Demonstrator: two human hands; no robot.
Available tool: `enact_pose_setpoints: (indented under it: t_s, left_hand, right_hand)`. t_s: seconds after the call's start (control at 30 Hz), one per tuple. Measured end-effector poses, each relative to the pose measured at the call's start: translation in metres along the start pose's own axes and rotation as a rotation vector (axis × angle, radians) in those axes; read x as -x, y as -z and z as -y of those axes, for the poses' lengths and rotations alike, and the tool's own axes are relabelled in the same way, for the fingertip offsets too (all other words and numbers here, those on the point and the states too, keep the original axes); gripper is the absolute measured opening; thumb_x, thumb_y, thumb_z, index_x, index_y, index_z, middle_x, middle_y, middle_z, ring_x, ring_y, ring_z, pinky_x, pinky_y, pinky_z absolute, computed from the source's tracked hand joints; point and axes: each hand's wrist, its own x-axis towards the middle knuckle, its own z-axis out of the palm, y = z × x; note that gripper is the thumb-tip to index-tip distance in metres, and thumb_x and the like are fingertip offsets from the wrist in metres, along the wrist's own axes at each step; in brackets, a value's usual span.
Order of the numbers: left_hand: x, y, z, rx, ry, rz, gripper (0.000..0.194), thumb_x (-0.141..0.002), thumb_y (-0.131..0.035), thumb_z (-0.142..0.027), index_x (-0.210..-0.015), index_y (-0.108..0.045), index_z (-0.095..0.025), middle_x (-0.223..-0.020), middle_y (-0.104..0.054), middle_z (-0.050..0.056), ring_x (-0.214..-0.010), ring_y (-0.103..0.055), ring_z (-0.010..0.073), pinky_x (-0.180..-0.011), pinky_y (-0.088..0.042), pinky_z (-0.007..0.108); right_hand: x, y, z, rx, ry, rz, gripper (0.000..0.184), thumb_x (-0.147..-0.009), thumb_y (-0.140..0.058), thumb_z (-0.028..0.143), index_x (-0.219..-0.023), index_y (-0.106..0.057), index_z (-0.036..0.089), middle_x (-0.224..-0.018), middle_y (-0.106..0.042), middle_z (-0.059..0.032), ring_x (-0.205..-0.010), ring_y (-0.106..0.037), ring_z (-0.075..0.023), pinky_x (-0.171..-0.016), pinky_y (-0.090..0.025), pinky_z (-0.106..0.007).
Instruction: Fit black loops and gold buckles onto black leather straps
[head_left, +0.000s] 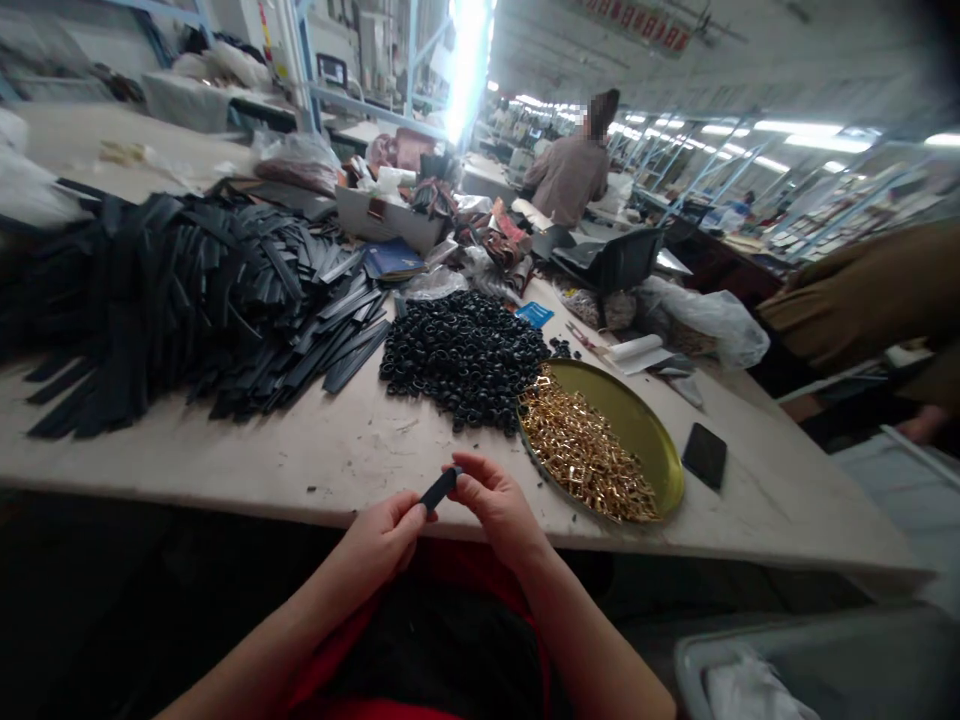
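Note:
A short dark strap (439,489) is stretched between my two hands, just over the table's front edge. My left hand (388,530) pinches its near end, while the fingertips of my right hand (496,500) close around the far end. Whether a small piece sits under my right fingers I cannot make out. Beyond my hands lies a heap of small black loops (465,355). To its right, a round gold-coloured tray (649,425) holds a pile of small gold metal buckles or fittings (589,455). A large pile of dark straps (202,290) covers the left side.
A phone (705,456) lies right of the tray. Behind the loops are a blue booklet (394,259), a blue packet (535,314), scissors (581,337) and plastic bags (705,315). One person (571,170) is farther back; another person's brown sleeve (870,290) shows at right. A grey bin (817,650) stands below.

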Motion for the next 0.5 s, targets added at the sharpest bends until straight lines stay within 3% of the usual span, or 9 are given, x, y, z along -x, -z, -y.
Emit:
enact_pose_setpoints:
  t_s: [0.1, 0.2, 0.27, 0.37, 0.5]
  left_hand:
    - [0.000, 0.009, -0.002, -0.241, -0.090, 0.025, 0.032, -0.081, -0.037, -0.040, -0.079, -0.059, -0.016, -0.060, -0.056, -0.001, -0.059, -0.053, 0.0151, -0.054, -0.040, 0.023]
    - [-0.006, 0.016, -0.004, -0.399, -0.118, 0.103, 0.036, -0.083, -0.034, -0.042, -0.086, -0.060, -0.018, -0.074, -0.064, 0.001, -0.073, -0.058, 0.0195, -0.067, -0.044, 0.026]
    - [-0.014, 0.016, -0.002, -0.432, -0.144, 0.112, 0.039, -0.083, -0.032, -0.046, -0.087, -0.059, -0.018, -0.076, -0.065, 0.002, -0.075, -0.060, 0.0204, -0.068, -0.045, 0.026]
    - [-0.028, 0.010, 0.007, -0.454, -0.184, 0.001, 0.041, -0.081, -0.032, -0.050, -0.092, -0.057, -0.020, -0.078, -0.067, 0.003, -0.076, -0.062, 0.0211, -0.067, -0.047, 0.025]
    - [-0.040, -0.001, 0.013, -0.455, -0.158, -0.156, 0.052, -0.081, -0.031, -0.053, -0.116, -0.048, -0.020, -0.088, -0.069, 0.004, -0.082, -0.064, 0.0220, -0.067, -0.049, 0.026]
  right_hand:
    - [0.002, 0.004, -0.003, 0.110, 0.013, 0.007, 0.029, -0.065, -0.069, 0.029, -0.091, -0.064, 0.017, -0.086, -0.067, -0.0028, -0.076, -0.060, -0.0149, -0.078, -0.046, -0.033]
    - [0.001, 0.008, -0.004, 0.259, 0.143, 0.026, 0.023, -0.067, -0.067, 0.028, -0.088, -0.066, 0.019, -0.088, -0.066, -0.0023, -0.085, -0.059, -0.0168, -0.084, -0.043, -0.034]
    - [0.000, 0.010, -0.001, 0.226, 0.154, 0.079, 0.025, -0.067, -0.067, 0.028, -0.091, -0.065, 0.020, -0.087, -0.065, -0.0014, -0.085, -0.059, -0.0162, -0.083, -0.043, -0.033]
    - [-0.001, 0.011, 0.002, 0.074, 0.085, 0.100, 0.032, -0.063, -0.069, 0.029, -0.093, -0.062, 0.019, -0.079, -0.063, 0.0012, -0.074, -0.059, -0.0128, -0.076, -0.045, -0.029]
    - [-0.001, 0.007, -0.007, 0.050, 0.052, 0.042, 0.047, -0.063, -0.070, 0.029, -0.106, -0.053, 0.020, -0.072, -0.057, 0.0045, -0.065, -0.055, -0.0096, -0.064, -0.043, -0.023]
